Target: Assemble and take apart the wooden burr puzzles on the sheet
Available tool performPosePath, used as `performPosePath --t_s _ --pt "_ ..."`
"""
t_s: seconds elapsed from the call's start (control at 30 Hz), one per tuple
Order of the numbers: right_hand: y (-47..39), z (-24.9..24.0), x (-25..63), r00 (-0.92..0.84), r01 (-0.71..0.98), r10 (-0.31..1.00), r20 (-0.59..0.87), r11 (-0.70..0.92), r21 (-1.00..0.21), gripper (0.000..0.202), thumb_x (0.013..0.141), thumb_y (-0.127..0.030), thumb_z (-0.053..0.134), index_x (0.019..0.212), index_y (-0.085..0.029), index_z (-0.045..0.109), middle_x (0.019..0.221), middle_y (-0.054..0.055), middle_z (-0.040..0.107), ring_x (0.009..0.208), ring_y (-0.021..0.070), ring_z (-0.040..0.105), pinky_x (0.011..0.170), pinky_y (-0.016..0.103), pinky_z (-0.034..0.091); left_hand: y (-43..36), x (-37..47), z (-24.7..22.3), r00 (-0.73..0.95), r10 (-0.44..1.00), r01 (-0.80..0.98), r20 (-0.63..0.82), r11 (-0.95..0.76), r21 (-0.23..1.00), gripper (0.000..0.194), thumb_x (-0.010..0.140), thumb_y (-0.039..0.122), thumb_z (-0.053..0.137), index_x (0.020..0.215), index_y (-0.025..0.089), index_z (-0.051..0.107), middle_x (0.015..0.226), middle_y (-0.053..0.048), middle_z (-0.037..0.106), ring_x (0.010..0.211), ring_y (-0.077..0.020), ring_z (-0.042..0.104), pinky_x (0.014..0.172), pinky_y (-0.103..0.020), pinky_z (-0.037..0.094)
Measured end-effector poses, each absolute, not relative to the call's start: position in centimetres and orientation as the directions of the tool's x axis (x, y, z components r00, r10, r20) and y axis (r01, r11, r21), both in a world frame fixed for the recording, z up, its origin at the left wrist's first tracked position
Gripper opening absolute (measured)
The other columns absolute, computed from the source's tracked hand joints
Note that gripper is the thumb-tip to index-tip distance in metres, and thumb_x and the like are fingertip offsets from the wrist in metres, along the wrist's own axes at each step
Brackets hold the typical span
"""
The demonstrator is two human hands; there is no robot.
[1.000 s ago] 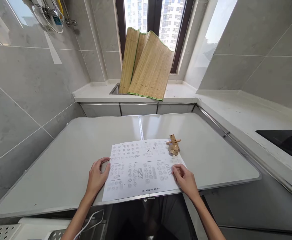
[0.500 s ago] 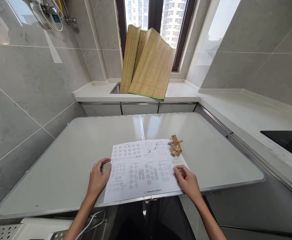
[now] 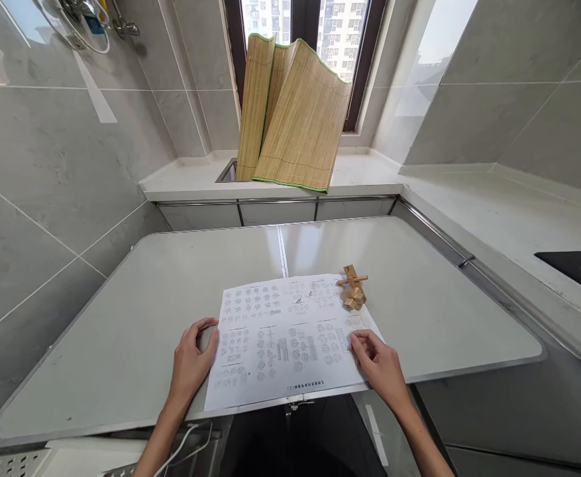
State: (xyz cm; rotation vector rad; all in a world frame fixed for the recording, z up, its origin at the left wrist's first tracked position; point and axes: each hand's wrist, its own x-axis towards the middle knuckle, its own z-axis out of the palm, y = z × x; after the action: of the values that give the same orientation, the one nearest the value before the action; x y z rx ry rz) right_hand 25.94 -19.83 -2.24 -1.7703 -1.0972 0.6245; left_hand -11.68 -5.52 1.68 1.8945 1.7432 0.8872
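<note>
A white printed sheet (image 3: 280, 384) with rows of small line drawings lies on the folding table, its title upside down toward me. My left hand (image 3: 191, 358) rests at the sheet's left edge, thumb and fingers apart, holding nothing. On the sheet's right side lies my right hand (image 3: 377, 361), fingers curled with thumb near the index fingertip; I see nothing in it. A wooden interlocking puzzle (image 3: 353, 275) with a crossing peg sits by the sheet's upper right corner. Touching it from below is a second, knobbly wooden puzzle piece (image 3: 354, 299).
The white table (image 3: 121, 331) has a seam down its middle. Behind it, a bamboo mat (image 3: 305, 126) leans against the window over a sink (image 3: 226, 172). A white counter (image 3: 509, 205) with a black hob (image 3: 578, 268) runs along the right. A white cable (image 3: 183, 444) hangs at lower left.
The camera view has shifted slightly. Both hands, the sheet and the wooden puzzles keep nearly the same places relative to each other.
</note>
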Motion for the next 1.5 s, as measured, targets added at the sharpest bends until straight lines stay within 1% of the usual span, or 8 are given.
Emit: performPosePath --t_s 0.33,0.53,0.6,0.77,0.97,1.1,1.33,1.5 --pt "-19.7 -1.8 26.1 0.454 0.366 0.891 0.035 -0.151 -0.918 0.048 0.095 -0.068 0.056 0.091 -0.022 0.07 0.073 0.006 0.072 0.061 0.0194 0.059 0.063 0.031 0.049 -5.1 -11.4 1.8 0.006 0.983 0.752 0.183 -0.126 0.647 0.04 0.09 0.054 0.058 0.117 0.025 0.067 0.122 -0.008 0.077 0.117 -0.0317 0.069 0.102 -0.047 0.054" --pt "-18.9 -2.2 27.8 0.452 0.13 0.891 -0.033 -0.103 -0.986 0.054 0.09 -0.071 0.063 0.095 -0.018 0.068 0.077 0.008 0.073 0.056 0.0172 0.059 0.054 0.029 0.048 -5.1 -11.4 1.7 0.0 0.985 0.747 0.175 -0.116 0.655 0.04 0.09 0.054 0.057 0.117 0.025 0.066 0.119 -0.007 0.078 0.117 -0.0314 0.069 0.098 -0.045 0.055" --pt "-17.6 -2.0 29.6 0.5 0.115 0.866 -0.03 -0.101 -0.988 0.054 0.088 -0.071 0.065 0.097 -0.017 0.067 0.077 0.007 0.072 0.055 0.016 0.057 0.053 0.028 0.046 -5.2 -11.4 1.7 0.006 0.984 0.745 0.18 -0.124 0.656 0.04 0.09 0.053 0.057 0.117 0.025 0.066 0.118 -0.007 0.078 0.117 -0.0317 0.068 0.098 -0.045 0.055" --pt "-11.7 -0.1 35.1 0.652 0.244 0.758 -0.031 -0.248 -0.937 0.045 0.088 -0.063 0.064 0.099 -0.019 0.063 0.083 0.008 0.076 0.06 0.0164 0.061 0.059 0.028 0.047 -5.3 -11.5 1.7 0.027 0.982 0.732 0.186 -0.146 0.666 0.038 0.09 0.051 0.057 0.116 0.024 0.065 0.117 -0.007 0.078 0.118 -0.0319 0.067 0.103 -0.047 0.052" --pt "-5.9 0.9 37.3 0.594 0.228 0.792 -0.142 -0.335 -0.914 0.028 0.079 -0.045 0.073 0.087 -0.019 0.063 0.068 0.005 0.073 0.052 0.0151 0.057 0.048 0.026 0.039 -5.6 -11.8 1.5 0.04 0.977 0.711 0.208 -0.174 0.681 0.035 0.09 0.049 0.057 0.113 0.024 0.066 0.116 -0.008 0.078 0.12 -0.0316 0.067 0.109 -0.049 0.049" --pt "-4.6 1.6 36.6 0.556 0.22 0.823 -0.12 -0.285 -0.933 0.021 0.077 -0.036 0.073 0.085 -0.019 0.065 0.068 0.004 0.071 0.056 0.015 0.057 0.05 0.026 0.04 -5.7 -11.8 1.5 0.047 0.973 0.708 0.225 -0.191 0.68 0.034 0.091 0.048 0.057 0.113 0.025 0.066 0.114 -0.008 0.078 0.118 -0.031 0.068 0.109 -0.049 0.049" --pt "-5.8 5.1 32.2 0.453 0.155 0.891 0.012 -0.065 -0.986 0.045 0.084 -0.06 0.067 0.105 -0.02 0.063 0.085 0.003 0.07 0.062 0.0138 0.057 0.052 0.025 0.043 -6.2 -12.0 1.8 0.027 0.978 0.673 0.207 -0.171 0.719 0.038 0.093 0.05 0.056 0.117 0.023 0.065 0.114 -0.008 0.078 0.115 -0.0298 0.07 0.106 -0.047 0.051" --pt "-9.6 5.7 26.2 0.234 0.052 0.972 -0.019 -0.032 -0.998 0.053 0.085 -0.067 0.07 0.106 -0.019 0.065 0.066 -0.002 0.061 0.053 0.0128 0.049 0.05 0.026 0.039 -7.1 -10.8 3.3 0.059 0.969 0.648 0.24 -0.221 0.729 0.036 0.096 0.05 0.056 0.119 0.024 0.067 0.122 -0.009 0.074 0.117 -0.0297 0.067 0.096 -0.042 0.056"
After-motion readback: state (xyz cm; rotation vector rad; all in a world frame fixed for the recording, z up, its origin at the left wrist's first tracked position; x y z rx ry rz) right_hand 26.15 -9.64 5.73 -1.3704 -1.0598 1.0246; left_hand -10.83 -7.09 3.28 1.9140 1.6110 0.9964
